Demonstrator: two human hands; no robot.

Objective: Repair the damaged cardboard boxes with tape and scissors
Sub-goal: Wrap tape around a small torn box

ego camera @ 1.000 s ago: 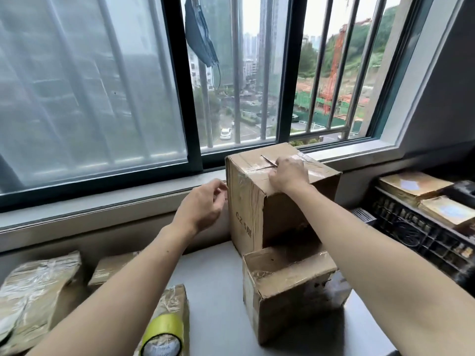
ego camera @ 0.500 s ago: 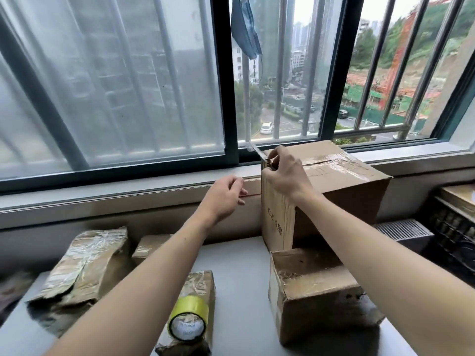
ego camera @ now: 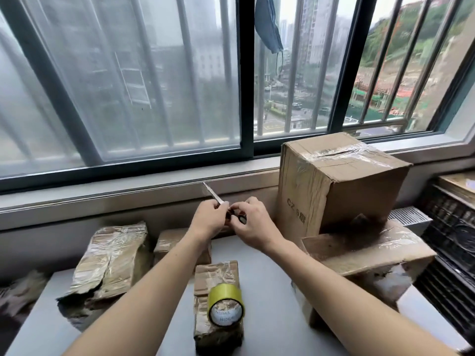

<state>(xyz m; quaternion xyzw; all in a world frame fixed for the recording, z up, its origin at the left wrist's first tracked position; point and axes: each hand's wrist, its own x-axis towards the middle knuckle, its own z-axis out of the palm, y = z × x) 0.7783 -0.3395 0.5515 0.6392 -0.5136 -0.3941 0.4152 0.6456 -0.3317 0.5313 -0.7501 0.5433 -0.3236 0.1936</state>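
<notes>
- Head cam, hands first: both meet in the middle over the table, in front of the window ledge. The left hand (ego camera: 209, 219) has its fingers curled tight round the scissors (ego camera: 223, 206), near where the blade starts, and the blade sticks out up and to the left, tip pointing at the ledge.
- The right hand (ego camera: 253, 223) is right against it, fingers bent in narrow, pinching the dark handle end. Can't tell if the blades are open or closed, too small and a bit blurry.
- Tape roll (ego camera: 226, 304) sits on its side on top of a small taped box (ego camera: 218, 286) at the near edge of the table (ego camera: 267, 327), between the two forearms, well apart from both hands.
- Tall box (ego camera: 334, 186), shiny tape across its top, stands right of the hands on a flatter torn box (ego camera: 370, 255).
- Left side: a crumpled taped box (ego camera: 110, 258), and another little box (ego camera: 169, 242) partly hidden behind the left wrist.
- A blue face mask (ego camera: 268, 27) hangs at the window bars.
</notes>
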